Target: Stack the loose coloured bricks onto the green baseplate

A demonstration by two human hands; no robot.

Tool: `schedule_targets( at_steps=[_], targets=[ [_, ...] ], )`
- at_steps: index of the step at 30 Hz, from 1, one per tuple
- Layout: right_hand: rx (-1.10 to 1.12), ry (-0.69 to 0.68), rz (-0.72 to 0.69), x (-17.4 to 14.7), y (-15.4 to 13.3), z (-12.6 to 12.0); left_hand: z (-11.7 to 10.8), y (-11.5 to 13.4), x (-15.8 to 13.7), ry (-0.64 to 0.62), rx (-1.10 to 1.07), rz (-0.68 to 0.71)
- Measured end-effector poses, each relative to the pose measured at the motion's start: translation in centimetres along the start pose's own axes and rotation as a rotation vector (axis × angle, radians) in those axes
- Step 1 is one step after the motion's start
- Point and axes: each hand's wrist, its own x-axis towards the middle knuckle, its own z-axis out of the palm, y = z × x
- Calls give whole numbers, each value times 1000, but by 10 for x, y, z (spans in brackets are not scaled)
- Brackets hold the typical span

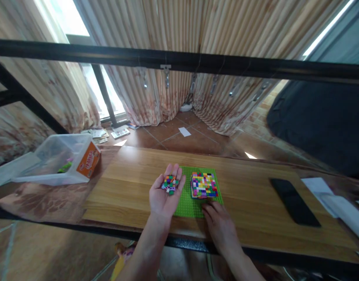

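My left hand [167, 193] is palm up with a small heap of mixed coloured toy bricks [170, 185] resting in it. Its fingers are stretched out, slightly cupped around the heap. To its right, a multicoloured block built of toy bricks [204, 184] stands on a green studded baseplate [185, 205]. My right hand [218, 220] is at the near side of that block, over the baseplate's front edge. The right fingers are bent and drawn together, pointing down; whatever is between their tips is hidden. I cannot tell whether they touch the block.
The baseplate lies on a wooden board [126, 187]. At the left stands a clear plastic box [53, 177] with an orange label and some green bricks inside. A black phone-like slab [294, 201] and white papers [319, 191] lie right. A dark metal bar [179, 60] crosses beyond.
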Motion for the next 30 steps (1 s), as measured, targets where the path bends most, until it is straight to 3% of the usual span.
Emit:
schedule_targets(
  at_steps=[5, 10, 13, 15, 18, 23, 30],
  targets=[
    [113, -21, 56, 8, -17, -18, -11, 7, -6, 41, 153, -78],
    [436, -22, 66, 38, -73, -45, -24, -1, -26, 105, 259, -174],
    [522, -73, 60, 52, -104, -49, -28, -8, -37, 87, 287, -212],
    [560, -38, 99, 50, -116, -52, -29, -10, -42, 78, 270, -187],
    [596, 68, 127, 26, -119, -56, -30, -2, -45, 77, 213, -184],
    [622, -34, 128, -27, -104, -50, -24, 21, -42, 41, 121, -223],
    [677, -100, 197, -39, -85, -38, -13, 46, -38, -39, 218, 18]
  ],
)
